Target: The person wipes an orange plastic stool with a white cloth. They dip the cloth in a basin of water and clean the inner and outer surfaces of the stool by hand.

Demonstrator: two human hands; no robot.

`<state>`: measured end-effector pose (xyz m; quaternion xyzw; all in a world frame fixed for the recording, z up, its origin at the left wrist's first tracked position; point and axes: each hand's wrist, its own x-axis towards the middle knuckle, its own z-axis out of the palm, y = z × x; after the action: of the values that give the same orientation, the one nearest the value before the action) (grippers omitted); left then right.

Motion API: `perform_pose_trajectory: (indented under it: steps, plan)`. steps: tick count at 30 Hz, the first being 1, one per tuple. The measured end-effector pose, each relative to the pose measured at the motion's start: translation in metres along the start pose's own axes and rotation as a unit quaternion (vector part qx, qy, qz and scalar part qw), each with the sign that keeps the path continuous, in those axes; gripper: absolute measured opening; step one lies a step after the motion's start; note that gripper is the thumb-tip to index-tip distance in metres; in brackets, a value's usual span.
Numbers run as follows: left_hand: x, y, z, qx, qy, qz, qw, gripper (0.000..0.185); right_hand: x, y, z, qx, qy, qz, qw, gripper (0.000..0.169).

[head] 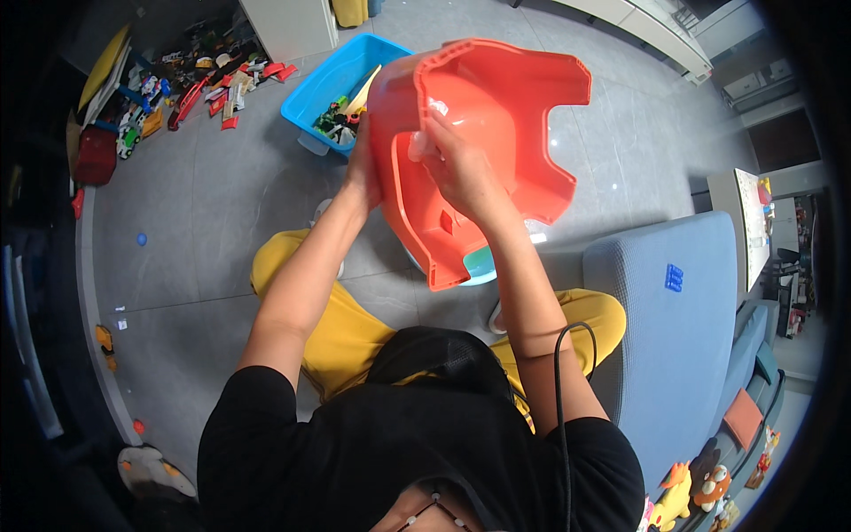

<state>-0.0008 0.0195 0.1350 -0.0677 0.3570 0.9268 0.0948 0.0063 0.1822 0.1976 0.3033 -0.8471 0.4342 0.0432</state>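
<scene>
A red plastic stool [472, 120] is held up in front of me, tilted so that its hollow underside and cut-out legs face me. My left hand [362, 169] grips it from the outside at its left wall; the fingertips are hidden behind the stool. In my right hand [465, 169] is a crumpled whitish wipe or cloth [419, 145], pressed at the stool's left inner edge. Below the stool, a light blue-green basin [480, 266] is partly covered by it.
A blue plastic bin [306, 100] with toys stands beyond my left hand. Scattered toys [226, 93] lie at the far left, with a small blue ball [141, 239] on the tiled floor. At right is a blue upholstered sofa seat [665, 332] with plush toys [675, 499].
</scene>
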Motion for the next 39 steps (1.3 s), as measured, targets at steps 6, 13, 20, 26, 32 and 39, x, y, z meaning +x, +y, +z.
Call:
perform_pose_trajectory:
  steps: [6, 13, 20, 26, 32, 39]
  plan:
    - [-0.005, -0.009, 0.001, 0.060, 0.076, 0.031, 0.995, 0.077, -0.014, -0.012, 0.007, -0.219, -0.119, 0.000, 0.968, 0.009]
    - [-0.004, -0.009, 0.001, 0.055, 0.087, 0.035, 0.994, 0.075, -0.029, -0.003, 0.022, -0.092, -0.025, -0.150, 0.984, 0.037]
    - [-0.009, 0.001, 0.013, 0.052, -0.006, 0.079, 0.995, 0.068, -0.057, 0.016, 0.039, -0.070, -0.268, 0.051, 0.959, 0.055]
    - [-0.009, 0.006, 0.004, 0.037, -0.043, 0.071, 0.996, 0.065, -0.056, -0.014, 0.016, -0.051, -0.291, 0.087, 0.952, 0.032]
    - [-0.007, 0.009, -0.023, 0.016, -0.040, 0.111, 0.993, 0.047, -0.068, 0.002, -0.028, -0.013, -0.239, 0.111, 0.965, 0.020]
    - [0.019, -0.010, -0.075, -0.038, -0.067, 0.131, 0.988, 0.051, -0.065, -0.016, -0.025, 0.158, -0.051, 0.154, 0.974, 0.011]
